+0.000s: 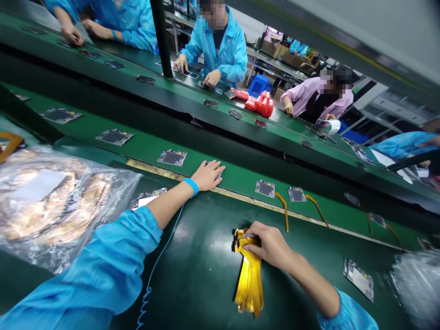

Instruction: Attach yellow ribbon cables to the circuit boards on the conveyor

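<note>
**A:** What have I got under my hands?

**B:** My right hand [271, 245] is curled over the top end of a stack of yellow flex ribbons [249, 275], thin glossy strips fanned slightly and lying flat on the dark green bench mat [199, 275]. Fingers are pinched together on the black connector ends.

**A:** And the other one?

**B:** My left hand [208, 175] is stretched forward, palm down and fingers spread loosely, resting on a small circuit board [217, 173] at the near edge of the green conveyor belt [144, 146]. Most of the board is hidden beneath it; I cannot tell whether the fingers grip it. There's a blue wrist strap [191, 186] with a coiled blue cord [151, 275] trailing down.

**A:** Anything nearby?

**B:** Flat square boards [172, 157] sit spaced along the belt; two boards [265, 188] to the right already carry curved yellow ribbons. A crinkled clear plastic bag [58, 201] of coppery parts lies at my left. Another board [358, 278] lies on the mat at right. Across the far belt, people in blue smocks [223, 46] and a pink one [309, 94] work, beside red rubber gloves [261, 103].
</note>
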Motion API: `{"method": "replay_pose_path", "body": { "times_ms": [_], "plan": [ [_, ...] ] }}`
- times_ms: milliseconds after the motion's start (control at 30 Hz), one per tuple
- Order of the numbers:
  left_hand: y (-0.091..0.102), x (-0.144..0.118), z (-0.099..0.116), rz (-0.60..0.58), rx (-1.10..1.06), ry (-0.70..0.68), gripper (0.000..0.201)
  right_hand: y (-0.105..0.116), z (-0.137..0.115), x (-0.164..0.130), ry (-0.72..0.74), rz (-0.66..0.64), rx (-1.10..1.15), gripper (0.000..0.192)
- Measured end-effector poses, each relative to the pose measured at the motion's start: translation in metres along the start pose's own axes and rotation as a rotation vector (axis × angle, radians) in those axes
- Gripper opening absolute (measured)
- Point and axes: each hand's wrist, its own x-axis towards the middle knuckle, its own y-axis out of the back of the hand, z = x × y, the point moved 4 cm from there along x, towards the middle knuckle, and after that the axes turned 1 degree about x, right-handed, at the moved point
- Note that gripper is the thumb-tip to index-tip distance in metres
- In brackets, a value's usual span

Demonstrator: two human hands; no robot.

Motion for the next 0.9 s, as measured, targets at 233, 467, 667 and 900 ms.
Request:
{"method": "replay_pose_path", "body": {
  "times_ms": [233, 467, 667, 900],
  "plan": [
    [-0.002, 0.007, 0.010, 0.090, -0.067, 0.102, 0.038, 0.000, 0.001, 0.000, -0.027, -0.023, 0.016, 0.008],
    [-0.008, 0.015, 0.030, 0.136, -0.122, 0.187, 0.037, 0.000, 0.004, -0.004, -0.007, -0.023, 0.063, 0.016],
    [-0.008, 0.017, 0.041, 0.181, -0.136, 0.203, 0.027, -0.007, 0.017, -0.009, 0.029, 0.002, 0.185, 0.028],
    [-0.017, 0.022, 0.041, 0.147, -0.122, 0.198, 0.030, -0.015, 0.037, -0.004, 0.012, -0.055, 0.274, 0.041]
  ]
}}
